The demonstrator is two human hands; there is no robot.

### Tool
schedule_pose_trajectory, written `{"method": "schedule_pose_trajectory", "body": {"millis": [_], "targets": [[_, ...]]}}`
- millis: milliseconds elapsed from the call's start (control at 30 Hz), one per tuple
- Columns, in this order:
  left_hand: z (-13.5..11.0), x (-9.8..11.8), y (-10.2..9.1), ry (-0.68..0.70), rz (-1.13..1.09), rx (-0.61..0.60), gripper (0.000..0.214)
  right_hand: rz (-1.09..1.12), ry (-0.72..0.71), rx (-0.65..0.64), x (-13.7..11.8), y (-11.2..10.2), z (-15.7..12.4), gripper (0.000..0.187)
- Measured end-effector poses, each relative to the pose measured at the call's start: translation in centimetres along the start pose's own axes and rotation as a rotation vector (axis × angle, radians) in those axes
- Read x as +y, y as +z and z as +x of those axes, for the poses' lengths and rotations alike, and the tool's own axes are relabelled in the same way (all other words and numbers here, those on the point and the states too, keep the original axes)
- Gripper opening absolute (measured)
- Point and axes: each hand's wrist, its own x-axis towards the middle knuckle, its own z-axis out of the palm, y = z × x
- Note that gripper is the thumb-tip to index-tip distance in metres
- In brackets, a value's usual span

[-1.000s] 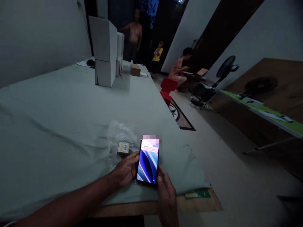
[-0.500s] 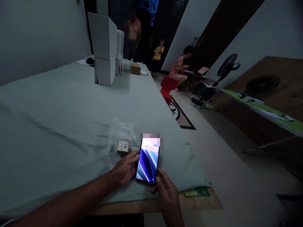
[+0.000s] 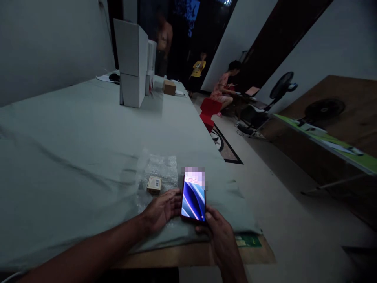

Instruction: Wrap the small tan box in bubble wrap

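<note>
A smartphone (image 3: pixel 193 200) with a lit screen showing a blue and pink wallpaper is held over the near edge of the table. My right hand (image 3: pixel 219 232) grips its lower right corner, thumb along the side and fingers partly hidden beneath. Just left of the phone is my left hand (image 3: pixel 163 210), its fingers stretched out and slightly apart. Their tips come close to the phone's left edge; whether they touch it I cannot tell. Beyond that hand, a small box (image 3: pixel 154 184) with a barcode label lies on clear bubble wrap (image 3: pixel 163 165).
Pale green cloth (image 3: pixel 97 145) covers the table. White boxes (image 3: pixel 129 63) and a brown carton (image 3: pixel 169 87) stand farther back. To the right are a red chair (image 3: pixel 209 112), a green-topped table (image 3: pixel 321 139) and a fan (image 3: pixel 282 84). Several people are in the background.
The phone and my right hand have moved a little to the right. My left hand's fingers have loosened from the phone's left side and straightened.
</note>
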Motion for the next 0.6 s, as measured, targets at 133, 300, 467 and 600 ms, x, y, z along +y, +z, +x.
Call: {"method": "schedule_pose_trajectory", "body": {"millis": [133,300,467,600], "targets": [[0.1,-0.2,-0.4,-0.007,-0.026,0.038,0.038,-0.046,-0.059,0.037,-2.1,-0.3,3.6,0.044],[0.1,-0.4,-0.3,-0.029,-0.017,0.108,0.038,-0.175,-0.109,0.070,-2.4,-1.5,7.2,0.043],[0.2,-0.6,-0.2,-0.017,-0.008,0.103,0.043,-0.725,-0.411,0.245,-0.6,-4.4,6.7,0.049],[0.2,-0.5,0.0,-0.021,0.031,0.102,0.043,-0.916,-0.631,0.275,-0.7,-4.8,4.1,0.043]]}}
